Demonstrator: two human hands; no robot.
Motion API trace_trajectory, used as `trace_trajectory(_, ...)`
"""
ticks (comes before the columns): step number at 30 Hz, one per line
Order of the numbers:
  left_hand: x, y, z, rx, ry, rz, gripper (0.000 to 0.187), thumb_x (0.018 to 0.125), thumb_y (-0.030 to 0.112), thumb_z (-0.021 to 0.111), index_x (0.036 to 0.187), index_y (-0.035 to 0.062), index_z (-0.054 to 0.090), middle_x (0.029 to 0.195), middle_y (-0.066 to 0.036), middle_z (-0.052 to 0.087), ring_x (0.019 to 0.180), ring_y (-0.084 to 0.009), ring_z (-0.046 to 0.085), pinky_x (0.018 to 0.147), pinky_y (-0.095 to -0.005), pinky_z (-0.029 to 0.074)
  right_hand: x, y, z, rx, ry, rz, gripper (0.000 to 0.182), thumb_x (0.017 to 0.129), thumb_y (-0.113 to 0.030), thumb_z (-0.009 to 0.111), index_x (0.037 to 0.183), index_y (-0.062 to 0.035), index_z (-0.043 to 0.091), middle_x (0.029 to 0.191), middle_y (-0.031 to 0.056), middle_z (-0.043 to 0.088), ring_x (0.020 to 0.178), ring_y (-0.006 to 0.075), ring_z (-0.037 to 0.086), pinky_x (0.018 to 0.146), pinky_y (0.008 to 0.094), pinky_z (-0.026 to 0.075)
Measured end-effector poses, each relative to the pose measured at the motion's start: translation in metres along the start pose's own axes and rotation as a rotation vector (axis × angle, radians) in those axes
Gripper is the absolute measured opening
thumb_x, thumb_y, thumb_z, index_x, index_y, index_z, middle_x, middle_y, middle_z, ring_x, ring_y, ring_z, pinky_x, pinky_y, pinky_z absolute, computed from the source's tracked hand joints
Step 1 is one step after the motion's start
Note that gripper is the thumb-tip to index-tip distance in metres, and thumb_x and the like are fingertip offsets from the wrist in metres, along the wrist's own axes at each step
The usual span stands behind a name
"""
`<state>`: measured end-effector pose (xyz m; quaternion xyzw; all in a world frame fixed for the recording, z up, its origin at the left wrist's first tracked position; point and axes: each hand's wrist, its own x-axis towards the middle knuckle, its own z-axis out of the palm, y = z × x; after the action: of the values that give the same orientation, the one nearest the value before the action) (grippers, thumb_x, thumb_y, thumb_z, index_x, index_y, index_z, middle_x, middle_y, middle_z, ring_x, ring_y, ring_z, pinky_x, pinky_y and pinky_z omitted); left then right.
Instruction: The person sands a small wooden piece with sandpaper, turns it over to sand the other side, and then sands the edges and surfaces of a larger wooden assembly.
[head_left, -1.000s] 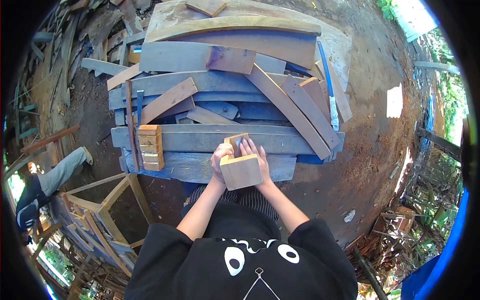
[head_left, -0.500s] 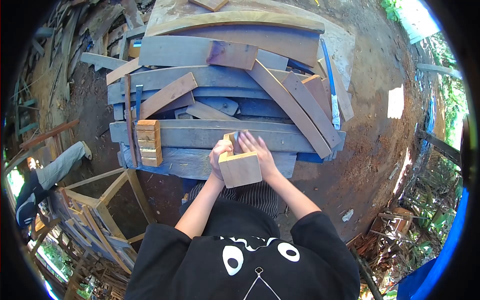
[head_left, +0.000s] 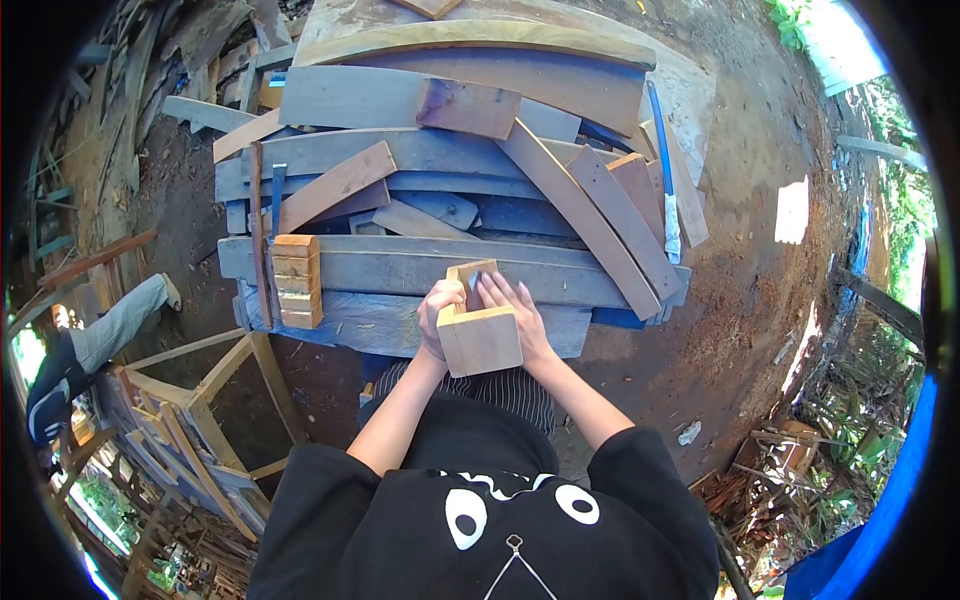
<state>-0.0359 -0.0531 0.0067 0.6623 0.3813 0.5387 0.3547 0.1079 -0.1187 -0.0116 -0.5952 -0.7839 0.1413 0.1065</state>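
Note:
A pale wooden piece (head_left: 480,343), built of joined boards with a hollow between them, is held above my lap at the near edge of the wood pile. My left hand (head_left: 441,305) is closed around its left side. The fingers of my right hand (head_left: 515,310) lie stretched against the inner face of its far right part. Under those fingertips shows a small dark grey patch that looks like sandpaper (head_left: 473,282), mostly hidden by the fingers. Just beyond my hands runs a long grey plank (head_left: 400,262).
Stacked wooden blocks (head_left: 297,282) stand at the left, near a chisel-like tool (head_left: 278,195). A blue-handled tool (head_left: 660,150) lies at the right of the pile. A wooden frame (head_left: 225,400) is at lower left; another person's leg (head_left: 125,320) shows beyond it.
My right hand has shifted slightly toward me along the inside of the wooden piece, and the grey patch with it. My left hand keeps its grip.

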Motion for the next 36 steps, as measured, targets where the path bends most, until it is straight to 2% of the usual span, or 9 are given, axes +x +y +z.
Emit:
trace_trajectory(3,0.0,0.004,0.001,0.017,-0.003,-0.017,0.03,0.076,0.008,0.068,0.094,0.0032,0.045,0.078,-0.015,0.056,0.067,-0.0254,0.059,0.059,-0.0343,0.05,0.023,0.001,-0.009,0.064,-0.035,0.06,0.047,0.087,-0.021,0.043,0.131,-0.0048,0.049,0.142,0.0068,0.044,0.134,0.0177,0.037,0.111,0.04,0.017)
trace_trajectory(7,0.004,0.001,0.001,0.007,0.008,0.016,0.029,0.076,0.008,0.068,0.093,0.0031,0.045,0.078,-0.015,0.056,0.067,-0.0255,0.059,0.059,-0.0342,0.05,-0.016,-0.011,0.0,-0.013,0.017,0.037,0.05,0.086,-0.023,0.043,0.132,-0.0044,0.048,0.142,0.007,0.043,0.134,0.0182,0.036,0.111,0.0414,0.017)
trace_trajectory(11,0.001,-0.002,0.0,0.001,0.004,0.0,0.029,0.076,0.009,0.067,0.093,0.0031,0.044,0.078,-0.015,0.056,0.067,-0.0254,0.059,0.059,-0.0342,0.05,0.02,-0.001,-0.003,0.031,-0.002,0.066,0.054,0.087,-0.028,0.044,0.135,-0.004,0.043,0.143,0.0087,0.042,0.134,0.0201,0.038,0.111,0.0423,0.019)
trace_trajectory(14,-0.002,0.003,0.001,0.002,-0.002,-0.017,0.029,0.077,0.009,0.067,0.093,0.0032,0.044,0.078,-0.015,0.056,0.067,-0.0253,0.059,0.058,-0.0339,0.05,0.027,-0.002,-0.005,0.051,-0.027,0.099,0.051,0.086,-0.022,0.042,0.134,-0.0041,0.045,0.144,0.007,0.04,0.136,0.018,0.034,0.111,0.0417,0.018)
trace_trajectory(18,0.0,0.0,0.002,-0.008,0.008,0.003,0.029,0.076,0.009,0.067,0.093,0.0033,0.044,0.078,-0.015,0.056,0.067,-0.0253,0.058,0.058,-0.0338,0.049,-0.023,-0.011,0.009,-0.023,0.056,0.056,0.051,0.086,-0.022,0.042,0.134,-0.0039,0.045,0.144,0.0074,0.041,0.136,0.0187,0.034,0.11,0.0413,0.02)
trace_trajectory(23,0.0,0.005,0.003,0.015,0.006,-0.008,0.03,0.076,0.01,0.068,0.093,0.0032,0.045,0.078,-0.015,0.056,0.067,-0.0253,0.058,0.058,-0.0335,0.049,0.033,-0.003,-0.005,-0.011,-0.039,0.107,0.051,0.087,-0.022,0.041,0.135,-0.0042,0.044,0.143,0.0085,0.042,0.135,0.0181,0.036,0.11,0.0418,0.019)
trace_trajectory(27,0.001,0.0,0.002,0.007,0.003,-0.001,0.029,0.076,0.009,0.068,0.093,0.0033,0.044,0.078,-0.015,0.056,0.067,-0.0255,0.059,0.058,-0.0335,0.049,-0.023,-0.014,0.011,-0.068,0.057,0.061,0.054,0.086,-0.023,0.042,0.135,-0.0008,0.043,0.144,0.0125,0.04,0.135,0.0218,0.036,0.11,0.0428,0.02)
trace_trajectory(34,0.003,0.001,0.001,0.004,-0.011,0.017,0.032,0.075,0.008,0.069,0.094,0.0034,0.044,0.077,-0.014,0.057,0.065,-0.0255,0.059,0.056,-0.0333,0.049,0.04,-0.004,0.0,-0.023,-0.014,0.137,0.055,0.083,-0.023,0.044,0.134,-0.0009,0.044,0.143,0.0121,0.041,0.136,0.0218,0.035,0.109,0.0427,0.021)
trace_trajectory(36,0.005,0.002,0.001,0.028,-0.012,0.014,0.032,0.075,0.008,0.069,0.094,0.0033,0.044,0.078,-0.015,0.056,0.066,-0.026,0.059,0.056,-0.0338,0.049,0.004,-0.012,0.004,0.014,0.023,0.117,0.053,0.086,-0.024,0.042,0.134,-0.0027,0.045,0.144,0.0093,0.041,0.136,0.0191,0.034,0.111,0.0418,0.018)
